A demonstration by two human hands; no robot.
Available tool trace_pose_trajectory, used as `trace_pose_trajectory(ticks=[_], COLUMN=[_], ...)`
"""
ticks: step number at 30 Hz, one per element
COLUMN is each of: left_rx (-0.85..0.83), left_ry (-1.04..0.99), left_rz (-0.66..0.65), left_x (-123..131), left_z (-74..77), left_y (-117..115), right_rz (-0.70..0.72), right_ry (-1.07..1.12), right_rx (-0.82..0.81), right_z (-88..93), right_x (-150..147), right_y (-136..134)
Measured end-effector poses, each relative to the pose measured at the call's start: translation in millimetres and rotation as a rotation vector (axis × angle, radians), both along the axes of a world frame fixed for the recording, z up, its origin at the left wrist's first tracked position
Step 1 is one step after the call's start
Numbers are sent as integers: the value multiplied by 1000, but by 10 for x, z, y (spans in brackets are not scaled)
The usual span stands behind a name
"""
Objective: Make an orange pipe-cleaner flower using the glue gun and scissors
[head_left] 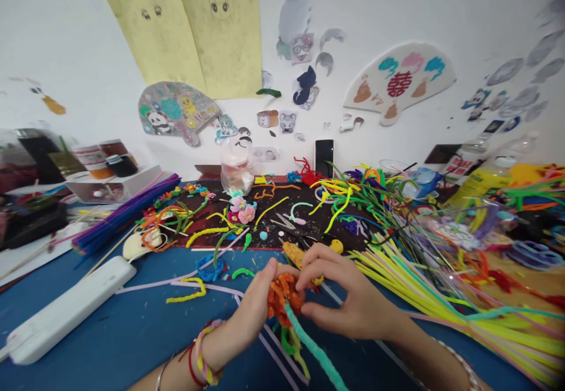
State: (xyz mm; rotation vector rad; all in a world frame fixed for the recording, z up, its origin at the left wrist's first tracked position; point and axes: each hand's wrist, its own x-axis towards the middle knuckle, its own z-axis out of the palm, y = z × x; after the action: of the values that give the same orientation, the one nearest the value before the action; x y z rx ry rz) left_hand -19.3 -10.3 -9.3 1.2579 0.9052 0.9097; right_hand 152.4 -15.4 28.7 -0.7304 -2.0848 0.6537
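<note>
Between my two hands is an orange pipe-cleaner flower [282,298] made of bunched fuzzy loops. A teal pipe-cleaner stem [314,347] runs from it down toward me. My left hand [249,308] is closed around the flower's left side. At its right edge, the curled fingertips and thumb of my right hand [346,294] grip the orange loops. Green pipe-cleaner pieces [293,350] hang below the flower, partly hidden behind the stem. Just behind my right fingers lies a yellow-orange fuzzy piece [293,254].
Loose yellow pipe cleaners [410,297] spread over the right side. Scissors [285,221] lie on the dark mat, near a pink and purple flower cluster [242,209]. A white power strip [70,308] and a purple-blue bundle [119,220] occupy the left. A phone [324,156] leans against the wall.
</note>
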Motion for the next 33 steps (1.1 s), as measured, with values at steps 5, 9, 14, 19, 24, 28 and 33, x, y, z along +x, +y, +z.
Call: trace_pose_trajectory(ticks=[5, 9, 14, 19, 24, 28, 33], left_rx=[-42, -32, 77, 156, 182, 162, 65], left_ry=[-99, -244, -185, -48, 75, 97, 28], left_rz=[52, 47, 183, 280, 277, 274, 230], left_x=[3, 23, 55, 63, 55, 60, 85], left_z=[35, 12, -4, -2, 32, 52, 57], left_y=[-21, -12, 6, 25, 1, -19, 13], right_rz=[-83, -179, -230, -301, -265, -246, -250], right_ry=[-107, -136, -171, -116, -66, -5, 49], right_rx=[233, 408, 535, 437, 306, 148, -32], right_z=[-11, -91, -169, -186, -151, -133, -153], right_x=[20, 4, -27, -72, -115, -120, -126], right_y=[-8, 11, 15, -3, -35, -34, -14])
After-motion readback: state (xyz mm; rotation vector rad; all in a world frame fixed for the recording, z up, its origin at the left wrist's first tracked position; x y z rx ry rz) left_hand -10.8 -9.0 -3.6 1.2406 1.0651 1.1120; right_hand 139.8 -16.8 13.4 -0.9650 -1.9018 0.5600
